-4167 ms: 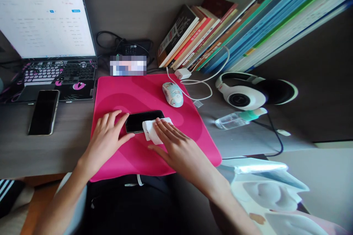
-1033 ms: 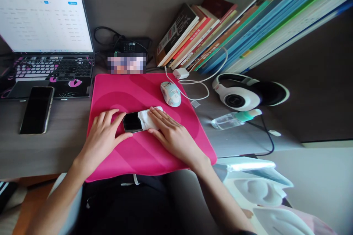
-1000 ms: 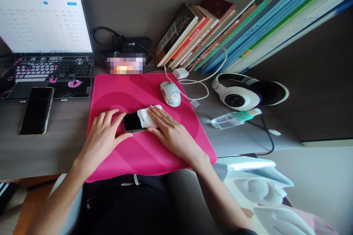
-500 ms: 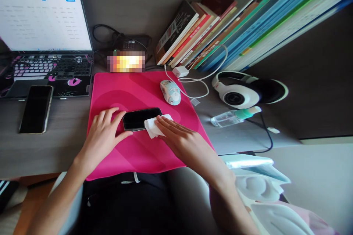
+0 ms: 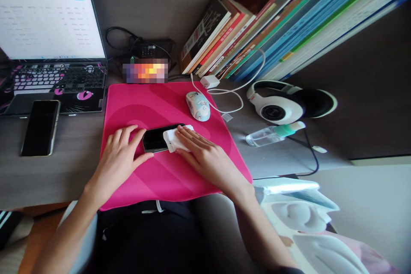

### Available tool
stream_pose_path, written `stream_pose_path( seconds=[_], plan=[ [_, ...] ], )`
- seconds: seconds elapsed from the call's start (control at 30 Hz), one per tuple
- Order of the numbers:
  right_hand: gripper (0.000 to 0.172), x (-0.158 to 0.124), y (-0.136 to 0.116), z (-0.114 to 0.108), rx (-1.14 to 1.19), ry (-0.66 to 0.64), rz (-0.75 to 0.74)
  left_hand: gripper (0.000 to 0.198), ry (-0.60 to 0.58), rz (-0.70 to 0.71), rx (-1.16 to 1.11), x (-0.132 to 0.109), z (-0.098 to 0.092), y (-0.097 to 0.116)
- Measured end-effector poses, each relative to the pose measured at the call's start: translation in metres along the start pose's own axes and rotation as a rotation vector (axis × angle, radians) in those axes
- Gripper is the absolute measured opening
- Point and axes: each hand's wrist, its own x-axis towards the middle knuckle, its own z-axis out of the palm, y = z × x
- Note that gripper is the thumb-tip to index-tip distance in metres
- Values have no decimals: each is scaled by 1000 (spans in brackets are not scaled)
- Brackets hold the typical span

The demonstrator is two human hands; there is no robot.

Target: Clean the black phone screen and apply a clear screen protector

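A black smartphone [image 5: 156, 139] lies flat on a pink desk mat [image 5: 141, 105], its dark screen facing up. My left hand [image 5: 121, 150] steadies its left end, the index finger at the upper corner and the thumb by the lower edge. Under the fingers of my right hand [image 5: 202, 150] is a folded white tissue [image 5: 171, 140], pressed onto the right part of the screen. Tissue and fingers hide that end of the phone.
Left stand an open laptop [image 5: 58, 87] and a second phone [image 5: 40, 128]. A mouse [image 5: 198, 106], a white charger [image 5: 209, 81] with cable, headphones [image 5: 272, 109] and a spray bottle [image 5: 266, 137] lie right. Books [image 5: 231, 38] lean behind.
My right hand has slid the tissue slightly left and up across the phone's screen. My left hand stays at the phone's left end.
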Motion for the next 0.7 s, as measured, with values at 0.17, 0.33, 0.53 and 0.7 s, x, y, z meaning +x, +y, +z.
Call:
stream_pose_path(
  seconds=[0.17, 0.33, 0.53, 0.7],
  plan=[
    [66, 13, 9, 13, 111, -4, 3, 65, 5, 3, 21, 1, 1, -1],
    [67, 13, 9, 15, 78, 38, -14, 66, 3, -2, 27, 0, 1, 0],
    [52, 11, 2, 14, -47, 140, -46, 64, 22, 15, 36, 1, -1, 2],
    [37, 9, -6, 14, -116, 179, -77, 62, 29, 10, 24, 0, -1, 2]
  ],
)
